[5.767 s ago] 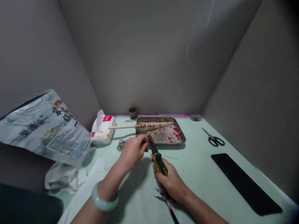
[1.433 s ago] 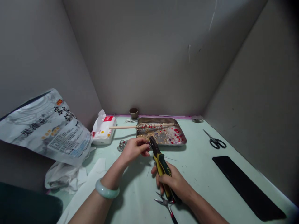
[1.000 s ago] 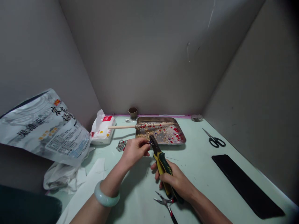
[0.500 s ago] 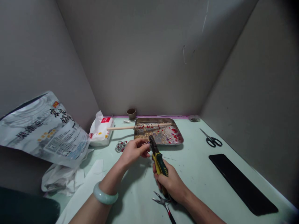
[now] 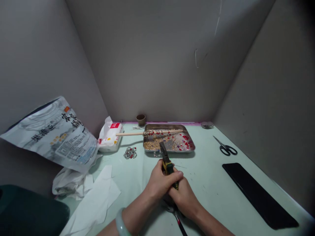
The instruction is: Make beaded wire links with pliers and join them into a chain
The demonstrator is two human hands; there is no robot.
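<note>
Both my hands are closed around a pair of pliers with green and yellow handles, its dark jaws pointing away from me. My left hand wraps the upper handles, its thumb lying across toward the right. Lower down, my right hand grips the same handles. By the jaw tips, at the tray's front edge, lies a small clear beaded piece; whether the jaws touch it I cannot tell. A second, smaller pair of pliers with red and black handles lies partly hidden below my hands.
A metal tray holds gold, red and clear beads, with a wooden stick across it. Left are a beaded cluster, tissue pack and printed bag. Right are scissors and a black strip. A brown cup stands behind.
My left hand has moved down and right from beside the jaws onto the pliers' handles. The small beaded piece now shows near the tray's front edge. The view has shifted slightly.
</note>
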